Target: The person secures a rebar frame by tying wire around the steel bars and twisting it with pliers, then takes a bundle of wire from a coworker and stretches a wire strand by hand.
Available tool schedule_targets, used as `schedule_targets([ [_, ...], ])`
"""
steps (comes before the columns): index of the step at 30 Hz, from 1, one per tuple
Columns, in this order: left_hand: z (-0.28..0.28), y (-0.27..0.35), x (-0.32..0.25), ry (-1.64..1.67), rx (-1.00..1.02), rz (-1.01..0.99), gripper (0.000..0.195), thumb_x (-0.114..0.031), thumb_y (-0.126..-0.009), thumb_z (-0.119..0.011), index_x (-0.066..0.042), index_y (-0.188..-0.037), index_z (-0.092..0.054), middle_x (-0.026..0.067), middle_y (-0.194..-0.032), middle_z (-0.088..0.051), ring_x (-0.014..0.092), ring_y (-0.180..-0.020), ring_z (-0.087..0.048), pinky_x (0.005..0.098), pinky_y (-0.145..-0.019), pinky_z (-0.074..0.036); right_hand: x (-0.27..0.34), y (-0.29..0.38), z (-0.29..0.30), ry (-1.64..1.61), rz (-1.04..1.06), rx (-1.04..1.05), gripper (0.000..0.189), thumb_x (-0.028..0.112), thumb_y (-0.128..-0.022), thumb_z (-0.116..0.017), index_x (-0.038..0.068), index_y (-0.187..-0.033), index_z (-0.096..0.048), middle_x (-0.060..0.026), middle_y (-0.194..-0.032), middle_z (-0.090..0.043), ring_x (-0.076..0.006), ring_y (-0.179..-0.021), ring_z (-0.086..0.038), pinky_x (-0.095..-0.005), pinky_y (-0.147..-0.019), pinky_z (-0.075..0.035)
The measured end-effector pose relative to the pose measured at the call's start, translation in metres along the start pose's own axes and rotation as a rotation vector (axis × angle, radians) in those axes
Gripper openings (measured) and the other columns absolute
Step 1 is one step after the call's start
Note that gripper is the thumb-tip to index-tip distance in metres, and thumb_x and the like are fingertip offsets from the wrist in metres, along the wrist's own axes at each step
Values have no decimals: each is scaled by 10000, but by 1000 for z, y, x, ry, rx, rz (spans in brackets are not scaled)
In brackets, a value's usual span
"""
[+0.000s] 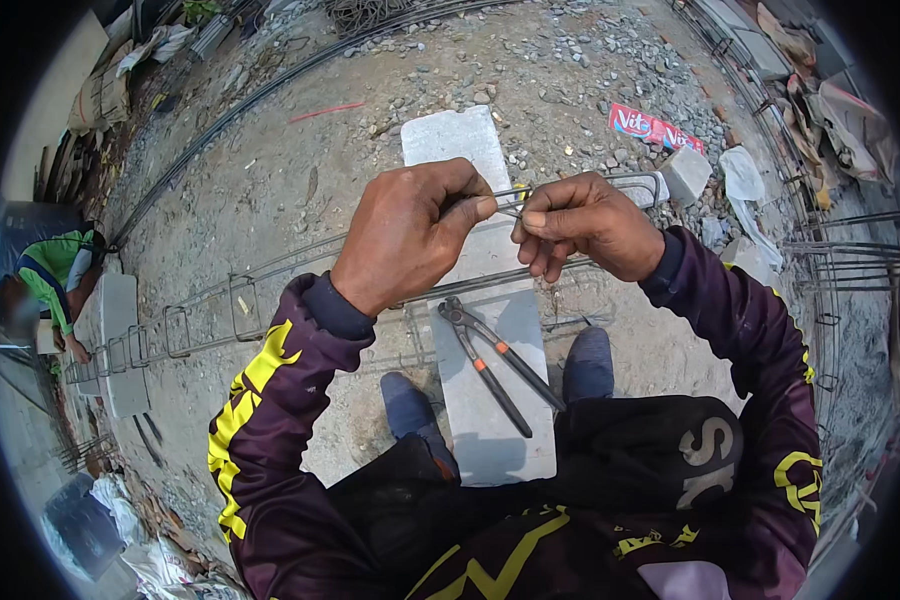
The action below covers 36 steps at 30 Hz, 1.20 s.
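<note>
Both hands meet above a rebar cage [270, 264] that runs leftward from in front of me. My left hand [412, 229] pinches a thin wire [504, 213] between thumb and forefinger at a corner of the cage. My right hand [581, 225] has its thumb and forefinger closed on the same wire, beside the end of a bent steel stirrup [649, 180]. Under the cage lies a pale concrete block [495, 457]. Nearer to me on that block rest end-cutting nippers [487, 356] with black and orange handles, their jaws towards the cage.
At the far left a co-worker in a green top [52, 270] bends over the cage's other end. Long steel bars [217, 124] curve across the ground beyond. Gravel, a red wrapper [652, 129] and a broken block [686, 176] lie right; another rebar cage [780, 127] runs along that side.
</note>
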<state>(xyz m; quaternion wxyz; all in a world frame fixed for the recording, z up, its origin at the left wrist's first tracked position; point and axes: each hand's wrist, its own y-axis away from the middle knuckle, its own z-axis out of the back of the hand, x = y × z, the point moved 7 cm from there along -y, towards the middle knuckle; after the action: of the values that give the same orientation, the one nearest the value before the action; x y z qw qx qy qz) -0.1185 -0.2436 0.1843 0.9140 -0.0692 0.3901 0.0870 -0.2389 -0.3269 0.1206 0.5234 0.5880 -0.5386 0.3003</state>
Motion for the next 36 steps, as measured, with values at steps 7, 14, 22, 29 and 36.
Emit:
schedule_targets([
  [7, -7, -1, 40, 443, 191, 163, 245, -235, -872, -619, -8, -782, -627, 14, -635, -581, 80, -569, -542, 237, -527, -442, 44, -2, -29, 714, 263, -290, 171, 140, -871, -632, -1, -965, -655, -65, -729, -647, -109, -663, -628, -238, -562, -530],
  [14, -6, -17, 56, 743, 346, -66, 216, -252, -889, -615, -39, -856, -622, -15, -711, -588, 68, -637, -566, 221, -597, -481, 48, 15, -37, 57, 66, -395, 288, 122, -897, -572, -32, -1139, -542, -155, -990, -630, -206, -812, -655, -308, -649, -572],
  [22, -5, -42, 41, 1122, 278, -134, 220, -284, -898, -597, -64, -894, -615, -17, -751, -590, 69, -645, -572, 222, -620, -483, 73, 39, -49, 241, 469, -821, 244, 49, -851, -637, -26, -1062, -539, -110, -878, -625, -173, -732, -637, -317, -666, -553],
  [29, -24, -31, 20, 1535, 391, -109, 202, -280, -923, -572, -82, -948, -602, -20, -761, -590, 74, -649, -581, 217, -634, -490, 103, 39, -66, 409, 802, -926, 186, 67, -854, -650, -26, -1003, -588, -98, -843, -641, -165, -695, -637, -305, -614, -548],
  [36, -34, -25, 7, 1640, 354, -34, 167, -230, -937, -542, -68, -952, -580, -5, -775, -591, 89, -682, -592, 228, -635, -500, 108, 52, -58, 349, 901, -946, 167, 38, -859, -634, -48, -997, -600, -132, -863, -647, -191, -720, -651, -308, -635, -552],
])
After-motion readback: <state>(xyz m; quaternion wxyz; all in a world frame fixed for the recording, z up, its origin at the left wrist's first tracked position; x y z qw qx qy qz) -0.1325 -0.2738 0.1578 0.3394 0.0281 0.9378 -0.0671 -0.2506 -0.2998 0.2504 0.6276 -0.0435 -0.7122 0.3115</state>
